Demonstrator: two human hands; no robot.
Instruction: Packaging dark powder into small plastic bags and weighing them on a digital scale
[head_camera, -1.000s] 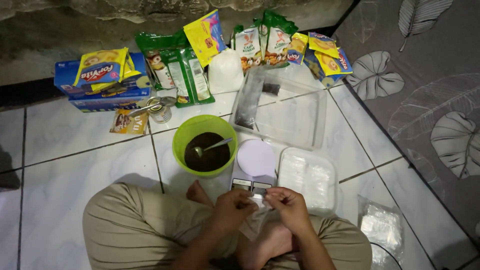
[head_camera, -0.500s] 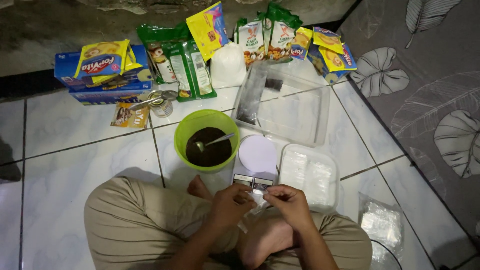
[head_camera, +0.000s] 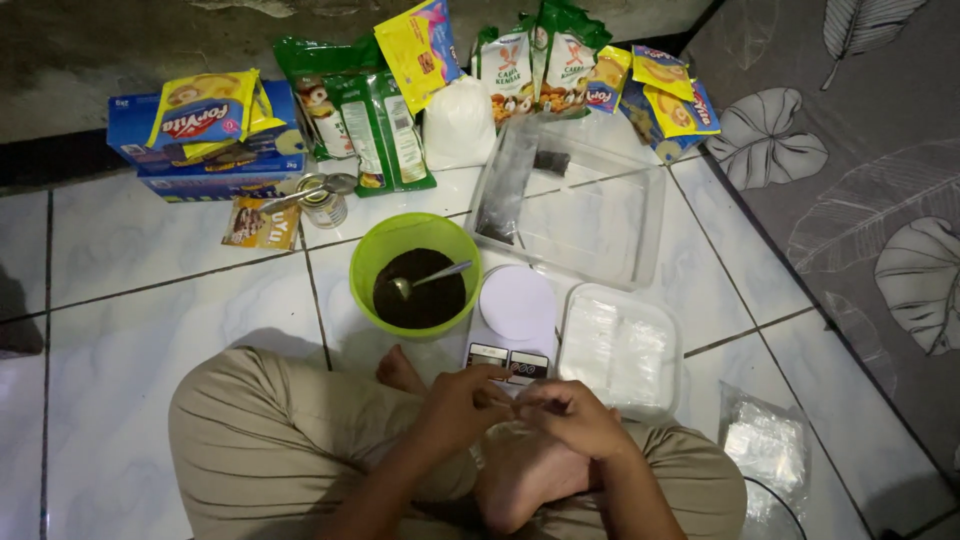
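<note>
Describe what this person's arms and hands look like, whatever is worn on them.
Both forearms are bare, with no sleeves in view. The left hand and right hand wear no gloves, and no watch, bracelet or ring shows. The only clothing visible is beige trousers with fine stripes.

I see open tiled floor (head_camera: 150, 330) on the left, from the bent knee out to the far boxes; a hand could sweep there freely. Straight ahead it is crowded: the green bowl (head_camera: 415, 272) with its spoon (head_camera: 430, 279), the scale (head_camera: 512, 322) and the lidded white container (head_camera: 620, 348) sit just beside one another. Farther off, the clear tray (head_camera: 590, 215) and a row of packets (head_camera: 400, 110) block the way. On the near right lies a plastic bag (head_camera: 765, 445).
</note>
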